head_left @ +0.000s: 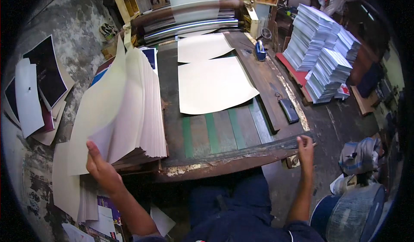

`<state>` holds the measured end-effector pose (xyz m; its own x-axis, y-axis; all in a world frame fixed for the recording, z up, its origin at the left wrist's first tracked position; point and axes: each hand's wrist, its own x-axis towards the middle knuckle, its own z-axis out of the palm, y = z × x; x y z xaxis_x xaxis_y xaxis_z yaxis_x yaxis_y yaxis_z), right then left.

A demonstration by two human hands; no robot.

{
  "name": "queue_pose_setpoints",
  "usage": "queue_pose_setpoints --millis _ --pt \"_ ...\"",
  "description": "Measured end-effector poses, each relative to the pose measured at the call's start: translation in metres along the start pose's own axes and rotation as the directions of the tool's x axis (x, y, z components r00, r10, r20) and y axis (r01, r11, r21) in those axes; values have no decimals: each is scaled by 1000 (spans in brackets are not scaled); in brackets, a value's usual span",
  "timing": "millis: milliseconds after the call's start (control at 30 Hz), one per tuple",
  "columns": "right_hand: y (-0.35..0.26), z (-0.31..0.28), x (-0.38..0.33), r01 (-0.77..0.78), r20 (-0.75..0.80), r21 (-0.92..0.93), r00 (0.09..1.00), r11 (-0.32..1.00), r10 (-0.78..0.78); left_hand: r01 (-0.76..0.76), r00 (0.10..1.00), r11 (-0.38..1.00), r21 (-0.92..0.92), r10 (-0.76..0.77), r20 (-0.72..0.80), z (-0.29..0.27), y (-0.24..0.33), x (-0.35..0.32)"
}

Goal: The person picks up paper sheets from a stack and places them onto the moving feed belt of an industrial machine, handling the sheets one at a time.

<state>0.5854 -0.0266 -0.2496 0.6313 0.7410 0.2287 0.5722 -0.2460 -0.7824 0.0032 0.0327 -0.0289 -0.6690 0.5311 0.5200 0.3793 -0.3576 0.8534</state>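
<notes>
My left hand [102, 169] is at the near edge of a large cream sheet of paper [98, 108], which is lifted and curls beside a thick stack of cream sheets [152, 108]. The fingers are closed at that edge, partly hidden. My right hand [305, 152] is by the near right corner of the table [224, 163], fingers loosely bent and apart, with nothing visible in them. Two cream sheets [213, 84] lie one behind the other on the green-striped table bed. Beyond them are long metal rollers [192, 29], with clear film [192, 2] coming down over them.
A dark rail [258, 95] runs along the bed's right side, with a blue tape dispenser [260, 51] and a dark case [288, 110] beside it. Tall paper stacks [311, 37] stand at the right. A drum [355, 214] is at the lower right. Loose prints [46, 71] lie left.
</notes>
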Motion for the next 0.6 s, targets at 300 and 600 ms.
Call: queue_pose_setpoints --millis 300,600 --pt "-222 55 -82 -565 698 711 495 419 -517 -547 340 762 -346 580 740 -3 39 -47" --pt "-139 90 -163 -889 966 238 258 391 -4 -524 442 821 -227 490 751 -27 74 -51"
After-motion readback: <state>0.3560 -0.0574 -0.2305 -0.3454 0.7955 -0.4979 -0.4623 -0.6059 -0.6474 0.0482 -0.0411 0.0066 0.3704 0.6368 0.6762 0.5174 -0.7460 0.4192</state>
